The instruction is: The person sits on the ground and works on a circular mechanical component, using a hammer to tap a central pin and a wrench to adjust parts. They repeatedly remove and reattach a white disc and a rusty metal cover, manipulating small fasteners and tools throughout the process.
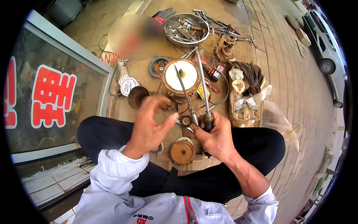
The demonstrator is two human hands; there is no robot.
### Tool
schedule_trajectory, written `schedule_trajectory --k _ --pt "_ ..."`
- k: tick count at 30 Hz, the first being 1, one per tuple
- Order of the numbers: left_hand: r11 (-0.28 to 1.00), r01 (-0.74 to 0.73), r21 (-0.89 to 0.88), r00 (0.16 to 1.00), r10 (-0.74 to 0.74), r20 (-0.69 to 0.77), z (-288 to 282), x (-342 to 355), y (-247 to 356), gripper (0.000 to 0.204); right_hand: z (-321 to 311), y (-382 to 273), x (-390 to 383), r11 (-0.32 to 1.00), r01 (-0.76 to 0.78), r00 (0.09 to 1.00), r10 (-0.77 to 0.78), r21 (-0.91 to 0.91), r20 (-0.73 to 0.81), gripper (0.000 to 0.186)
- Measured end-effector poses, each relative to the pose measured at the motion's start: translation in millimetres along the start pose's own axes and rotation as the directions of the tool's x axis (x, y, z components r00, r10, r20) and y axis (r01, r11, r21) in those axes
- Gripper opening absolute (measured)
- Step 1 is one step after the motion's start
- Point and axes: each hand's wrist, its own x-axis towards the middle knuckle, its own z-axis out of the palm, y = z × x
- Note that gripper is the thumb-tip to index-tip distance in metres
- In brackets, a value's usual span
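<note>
While the left hand [149, 120] hangs with thumb and fingers apart, gripping nothing visible, the right hand [219, 138] is closed round the handle of a long-shafted screwdriver [205, 95]. Its shaft points away from the body. Beside it, a slimmer metal rod [186, 95] slants across; cannot tell whether the right fingers also hold it. Small round fitting [186, 120] near the right thumb.

Next out: rusty housing [166, 83], just ahead of the hands, white disc [191, 77] facing up. Rod tip overlaps the disc in view; contact not determinable.

Step in hand (judgement): tool handling at the housing, no turning or prying evident. Next move, judged, calls for separating the two shafts, and for the free left hand to steady whatever is worked on.

Nearer the body: rusty disc [182, 152] between the legs. Left of the housing: ribbed dark cup [138, 98]. Beyond: blue-grey bowl [150, 69] of small parts, then metal basin [194, 43] of loose hardware. Right: tan tray [246, 122] holding bags and dark cloth
</note>
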Motion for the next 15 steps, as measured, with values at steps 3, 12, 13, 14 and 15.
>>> schedule_trajectory --k 3,12,13,14,15 --pt "0.785 0.333 -0.522 0.922 -0.156 0.354 13.0 -2.5 -6.6 0.047 14.7 10.3 2.8 0.995 0.040 0.998 -0.044 0.094 0.040 0.021" --pt "0.949 0.279 -0.145 0.933 -0.232 0.277 -87.8 64.1 14.6 0.030 -13.4 -29.0 42.3 0.989 0.005 0.995 0.010 -0.146 0.102 0.031" --pt "0.962 0.273 0.016 0.919 -0.266 0.290 -112.8 76.6 13.6 0.033 -26.3 -37.2 53.5 0.983 -0.045 0.996 0.059 -0.177 0.073 0.030" --pt "0.957 -0.139 0.254 0.973 0.085 0.213 -130.8 86.9 -13.2 0.034 -42.8 -37.1 66.6 0.967 0.014 0.995 0.011 -0.254 0.100 0.030" --pt "0.909 -0.086 0.409 0.980 0.003 0.199 -145.8 87.3 -21.4 0.033 -55.1 -43.6 79.3 0.923 0.003 0.994 0.039 -0.385 0.102 0.028"
